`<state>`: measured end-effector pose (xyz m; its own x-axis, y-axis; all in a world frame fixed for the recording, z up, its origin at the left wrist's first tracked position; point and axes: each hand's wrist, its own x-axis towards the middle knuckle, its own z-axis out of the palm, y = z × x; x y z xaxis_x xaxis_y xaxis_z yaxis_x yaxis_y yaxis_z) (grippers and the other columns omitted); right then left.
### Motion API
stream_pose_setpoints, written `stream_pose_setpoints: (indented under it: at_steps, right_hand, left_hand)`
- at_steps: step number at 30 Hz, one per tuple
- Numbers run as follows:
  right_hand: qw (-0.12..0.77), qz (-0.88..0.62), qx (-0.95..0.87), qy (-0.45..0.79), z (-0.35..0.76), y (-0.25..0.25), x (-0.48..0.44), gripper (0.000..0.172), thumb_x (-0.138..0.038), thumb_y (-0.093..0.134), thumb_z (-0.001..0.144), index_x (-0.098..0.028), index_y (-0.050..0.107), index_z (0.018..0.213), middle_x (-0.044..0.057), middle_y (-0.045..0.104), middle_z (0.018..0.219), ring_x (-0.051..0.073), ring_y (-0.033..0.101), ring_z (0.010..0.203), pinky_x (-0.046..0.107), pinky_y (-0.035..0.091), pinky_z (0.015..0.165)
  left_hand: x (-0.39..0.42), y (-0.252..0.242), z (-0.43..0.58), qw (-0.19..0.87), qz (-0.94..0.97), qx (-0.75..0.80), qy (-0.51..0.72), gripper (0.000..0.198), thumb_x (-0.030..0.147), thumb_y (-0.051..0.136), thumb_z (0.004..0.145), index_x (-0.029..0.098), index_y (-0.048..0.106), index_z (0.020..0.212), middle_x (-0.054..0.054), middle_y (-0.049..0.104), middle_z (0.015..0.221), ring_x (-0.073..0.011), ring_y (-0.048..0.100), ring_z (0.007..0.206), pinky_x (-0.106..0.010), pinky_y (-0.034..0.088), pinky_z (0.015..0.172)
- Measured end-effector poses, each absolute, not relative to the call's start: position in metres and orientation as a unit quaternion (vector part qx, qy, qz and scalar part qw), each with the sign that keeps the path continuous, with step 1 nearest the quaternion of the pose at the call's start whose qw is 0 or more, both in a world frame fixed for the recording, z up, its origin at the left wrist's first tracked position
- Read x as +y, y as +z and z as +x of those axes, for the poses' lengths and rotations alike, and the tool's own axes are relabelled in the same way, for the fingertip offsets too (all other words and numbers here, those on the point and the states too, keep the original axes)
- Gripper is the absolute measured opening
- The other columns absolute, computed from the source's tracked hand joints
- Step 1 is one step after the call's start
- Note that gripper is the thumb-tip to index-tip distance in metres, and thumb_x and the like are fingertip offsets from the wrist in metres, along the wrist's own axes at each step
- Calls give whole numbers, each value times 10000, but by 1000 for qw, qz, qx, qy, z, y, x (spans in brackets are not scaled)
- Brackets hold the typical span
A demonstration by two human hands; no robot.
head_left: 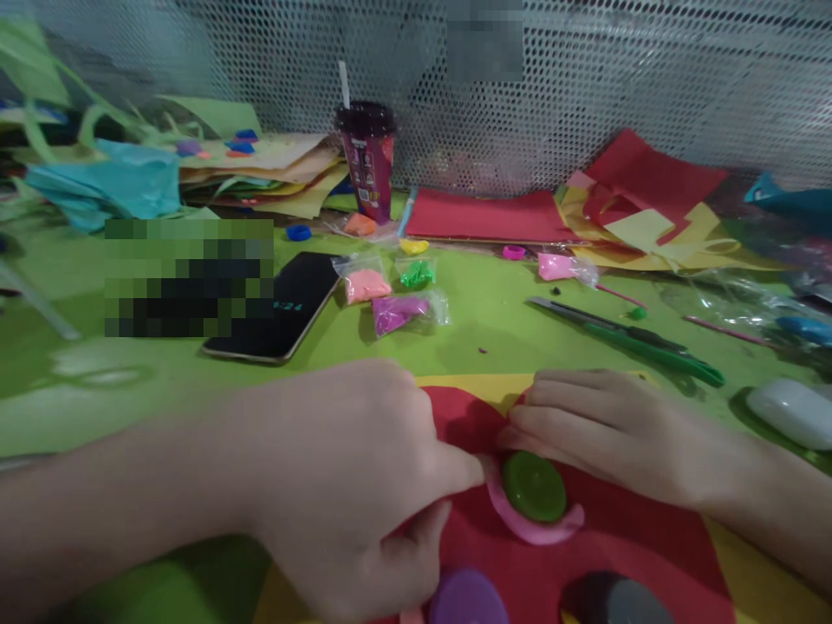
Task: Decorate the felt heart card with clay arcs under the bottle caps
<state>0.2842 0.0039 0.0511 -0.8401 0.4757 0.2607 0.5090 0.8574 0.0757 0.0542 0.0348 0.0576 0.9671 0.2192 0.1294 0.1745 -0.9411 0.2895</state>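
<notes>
On a red heart-shaped paper (624, 537), a round green disc (536, 487) lies with a pink clay strip (539, 530) curving round its left and near sides. My left hand (351, 477) has its index fingertip on the strip's upper left end. The thumb is apart from that finger, and the other fingers are curled under. Flat on the red paper just beyond the disc, my right hand (604, 425) has its fingers stretched out, their tips near the same end of the strip. A purple disc (469, 598) and a dark grey round piece (624, 600) show at the bottom edge.
Yellow paper (464, 381) underlies the red. Beyond are a phone (279, 308), bagged purple clay (399, 314), a green utility knife (630, 342) and a white mouse-like object (793, 412). A lidded cup (368, 165) and red sheets (484, 215) stand before a perforated metal panel (429, 52).
</notes>
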Motion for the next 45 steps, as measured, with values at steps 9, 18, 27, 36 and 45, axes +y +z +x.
stream_pose_setpoints:
  at_steps: [9, 18, 27, 36, 45]
  right_hand:
    - [106, -277, -954, -38, 285, 50, 4, 452, -184, 215, 1008, -148, 612, 797, 39, 559, 682, 133, 523, 626, 240, 420, 542]
    - [114, -273, -955, -15, 286, 50, 4, 417, -170, 247, 1000, -134, 623, 822, 40, 564, 700, 136, 530, 634, 242, 422, 550]
    - [266, -406, -865, 127, 290, 42, 17, 116, -257, 538, 917, -195, 610, 851, -24, 653, 728, 75, 589, 584, 160, 429, 542]
    - [276, -474, -806, 221, 284, 44, 17, 165, -284, 545, 887, -191, 607, 767, -60, 536, 516, 56, 478, 405, 162, 365, 412]
    - [275, -478, -801, 233, 286, 42, 17, 249, -319, 499, 919, -173, 572, 733, -54, 528, 513, 46, 474, 391, 157, 365, 409]
  left_hand:
    - [34, 54, 54, 94, 988, 106, 63, 195, 199, 515, 666, 217, 651, 804, 16, 516, 442, -148, 387, 354, -302, 191, 353]
    - [34, 53, 54, 91, 989, 99, 60, 197, 200, 512, 672, 217, 651, 810, 13, 526, 455, -157, 404, 367, -304, 213, 358]
    - [36, 57, 54, 130, 981, 115, 85, 286, 177, 522, 702, 212, 630, 965, 31, 580, 511, -136, 470, 403, -272, 273, 387]
    - [37, 54, 57, 138, 983, 118, 11, 294, 191, 499, 703, 241, 626, 963, 35, 553, 491, -139, 400, 374, -281, 212, 377]
    - [38, 55, 58, 155, 980, 122, 15, 250, 192, 511, 717, 250, 631, 929, 39, 539, 465, -133, 418, 386, -272, 220, 388]
